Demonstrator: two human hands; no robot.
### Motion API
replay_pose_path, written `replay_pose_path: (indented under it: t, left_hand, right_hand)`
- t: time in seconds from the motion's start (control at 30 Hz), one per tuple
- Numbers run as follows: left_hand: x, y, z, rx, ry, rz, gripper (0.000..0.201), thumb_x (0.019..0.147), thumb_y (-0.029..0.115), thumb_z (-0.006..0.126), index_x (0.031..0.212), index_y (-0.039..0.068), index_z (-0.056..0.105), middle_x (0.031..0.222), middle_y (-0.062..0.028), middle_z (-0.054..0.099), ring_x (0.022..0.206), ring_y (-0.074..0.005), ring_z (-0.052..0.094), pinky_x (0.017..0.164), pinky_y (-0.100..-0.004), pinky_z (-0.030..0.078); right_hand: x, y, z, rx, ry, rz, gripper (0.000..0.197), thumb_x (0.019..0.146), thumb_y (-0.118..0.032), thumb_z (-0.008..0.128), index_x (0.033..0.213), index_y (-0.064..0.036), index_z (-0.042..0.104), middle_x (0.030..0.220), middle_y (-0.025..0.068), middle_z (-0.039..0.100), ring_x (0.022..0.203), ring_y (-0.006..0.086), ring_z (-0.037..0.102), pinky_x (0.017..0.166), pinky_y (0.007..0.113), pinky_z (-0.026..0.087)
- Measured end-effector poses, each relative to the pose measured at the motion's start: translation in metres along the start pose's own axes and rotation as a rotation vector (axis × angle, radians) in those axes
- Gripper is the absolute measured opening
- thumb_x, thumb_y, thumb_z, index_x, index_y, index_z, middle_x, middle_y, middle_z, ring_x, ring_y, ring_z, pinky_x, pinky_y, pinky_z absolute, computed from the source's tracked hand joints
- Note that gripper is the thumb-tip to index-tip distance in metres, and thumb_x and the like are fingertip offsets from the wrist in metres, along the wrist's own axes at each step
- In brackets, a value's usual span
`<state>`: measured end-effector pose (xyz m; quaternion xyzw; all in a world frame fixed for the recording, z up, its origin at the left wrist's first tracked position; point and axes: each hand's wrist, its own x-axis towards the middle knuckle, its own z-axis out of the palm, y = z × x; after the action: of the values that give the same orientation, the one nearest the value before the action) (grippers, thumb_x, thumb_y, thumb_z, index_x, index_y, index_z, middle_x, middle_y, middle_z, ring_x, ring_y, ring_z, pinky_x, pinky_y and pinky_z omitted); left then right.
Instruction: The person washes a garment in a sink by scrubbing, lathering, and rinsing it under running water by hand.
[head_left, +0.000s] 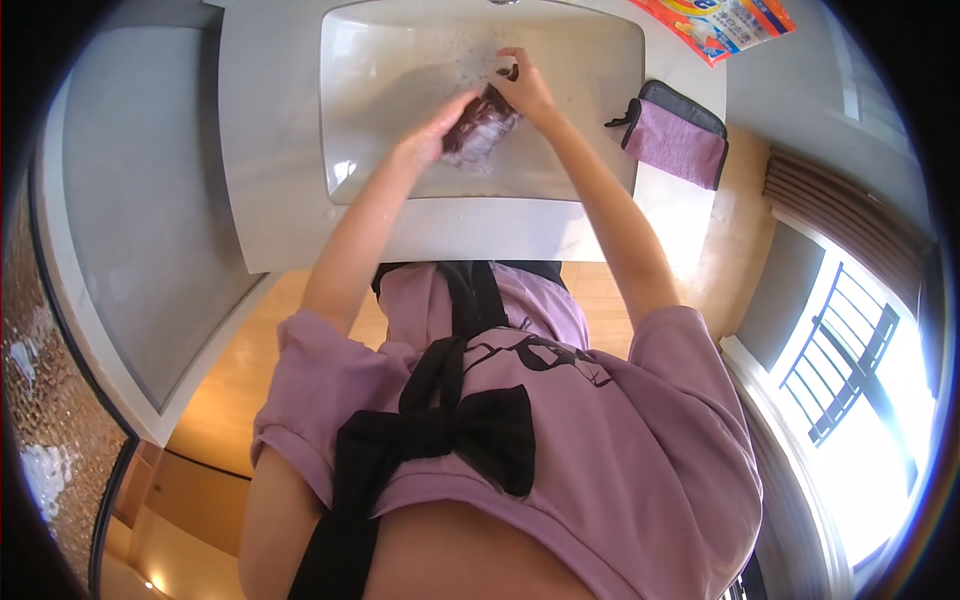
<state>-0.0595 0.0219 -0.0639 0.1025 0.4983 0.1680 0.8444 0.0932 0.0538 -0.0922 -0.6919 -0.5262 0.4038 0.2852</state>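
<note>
A dark reddish-brown wet cloth (482, 128), covered in white suds on its lower side, is held over the basin of a white sink (380, 150). My left hand (437, 127) grips its left edge, with the fingertips partly hidden against the fabric. At the cloth's upper right end, my right hand (522, 84) has its fingers curled round a bunched dark part. Small bubbles cling to the basin around and above the cloth.
On the counter (675, 215) right of the basin lies a folded purple and dark grey towel (677, 140). An orange and white packet (722, 25) rests at the far right. Part of a metal fitting (503, 2) shows at the basin's far edge. A bright window (850, 370) stands at right.
</note>
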Motion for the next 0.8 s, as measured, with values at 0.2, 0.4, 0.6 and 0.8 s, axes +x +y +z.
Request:
replay_pose_path:
  t: [0.2, 0.4, 0.6, 0.8]
  left_hand:
    - [-0.069, 0.049, 0.011, 1.540, 0.234, 0.455, 0.035, 0.068, 0.014, 0.059, 0.102, 0.008, 0.055, 0.096, -0.0053, 0.057, 0.087, -0.0204, 0.054, 0.074, -0.0310, 0.042]
    - [-0.084, 0.066, 0.032, 2.005, 0.107, 0.946, 0.018, 0.066, 0.002, 0.058, 0.084, 0.005, 0.057, 0.083, -0.0066, 0.057, 0.081, -0.0261, 0.054, 0.066, -0.0368, 0.043]
    - [-0.094, 0.071, 0.030, 1.811, 0.148, 0.742, 0.021, 0.064, 0.013, 0.065, 0.081, 0.004, 0.057, 0.077, -0.0081, 0.059, 0.075, -0.0249, 0.055, 0.064, -0.0335, 0.043]
    - [-0.087, 0.065, -0.014, 0.773, -0.138, 0.388, 0.036, 0.071, 0.032, 0.067, 0.086, 0.000, 0.060, 0.076, -0.0066, 0.060, 0.073, -0.0122, 0.055, 0.068, -0.0270, 0.043]
  right_hand:
    - [-0.029, -0.050, -0.043, -0.878, -0.547, -0.189, 0.068, 0.062, -0.017, 0.062, 0.122, -0.0302, 0.033, 0.120, 0.0163, 0.032, 0.094, 0.0301, 0.051, 0.080, 0.037, 0.043]
    - [-0.049, -0.072, -0.043, -0.949, -0.235, -0.699, 0.068, 0.058, -0.032, 0.072, 0.118, -0.0243, 0.041, 0.125, 0.0114, 0.031, 0.108, 0.0279, 0.042, 0.079, 0.036, 0.043]
    - [-0.024, -0.052, -0.052, -0.186, -0.617, -0.419, 0.036, 0.064, -0.031, 0.070, 0.090, -0.0077, 0.061, 0.079, 0.0072, 0.060, 0.082, 0.0203, 0.052, 0.074, 0.031, 0.041]
    - [-0.041, -0.063, -0.068, 0.591, -0.514, -0.036, 0.023, 0.074, -0.026, 0.065, 0.075, -0.0034, 0.059, 0.069, -0.0003, 0.055, 0.071, 0.0098, 0.049, 0.065, 0.026, 0.039]
